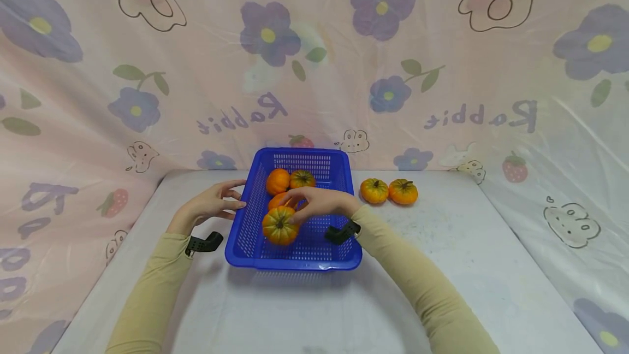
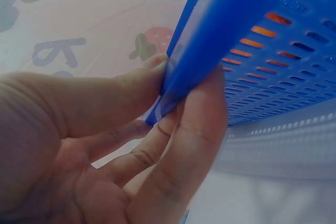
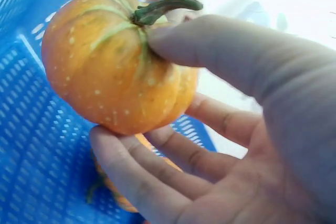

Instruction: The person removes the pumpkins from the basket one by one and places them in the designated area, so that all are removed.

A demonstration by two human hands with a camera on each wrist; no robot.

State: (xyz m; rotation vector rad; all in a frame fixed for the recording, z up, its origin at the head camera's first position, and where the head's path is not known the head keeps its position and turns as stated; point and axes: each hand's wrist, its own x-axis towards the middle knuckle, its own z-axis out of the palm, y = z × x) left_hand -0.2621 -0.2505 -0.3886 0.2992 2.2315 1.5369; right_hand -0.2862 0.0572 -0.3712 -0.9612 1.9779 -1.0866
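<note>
A blue plastic basket with perforated walls stands on the white table. My left hand pinches its left rim; in the left wrist view the thumb is on one side of the rim and the fingers on the other. With my right hand I hold a small orange pumpkin inside the basket's outline. The right wrist view has the thumb beside the green stem of this pumpkin and fingers beneath it. Behind it in the basket lie an orange pumpkin, a greenish-orange pumpkin and another, partly hidden pumpkin.
Two more small pumpkins, a yellow-orange pumpkin and an orange pumpkin, sit side by side on the table right of the basket. A patterned curtain hangs behind and along both sides.
</note>
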